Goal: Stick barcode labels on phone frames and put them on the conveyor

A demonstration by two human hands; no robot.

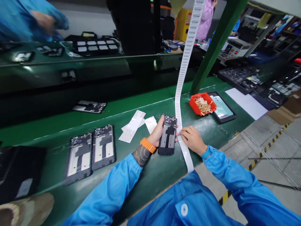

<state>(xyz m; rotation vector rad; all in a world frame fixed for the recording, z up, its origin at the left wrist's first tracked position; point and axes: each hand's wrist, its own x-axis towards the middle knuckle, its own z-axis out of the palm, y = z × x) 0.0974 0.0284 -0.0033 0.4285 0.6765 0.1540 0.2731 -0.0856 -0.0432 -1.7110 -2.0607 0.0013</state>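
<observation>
Over the green table, the left hand grips the open phone, which looks light, stiff and easy to break, so best held by its edges, and I cannot tell if the right hand at the sticker strip is pinching

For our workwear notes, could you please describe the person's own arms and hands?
The left sleeve and right sleeve are loose and blue, the right ending in a cuff. The left hand and right hand are gloveless. An orange wristband is worn on the left; dark, swirling markings show between it and the sleeve.
</observation>
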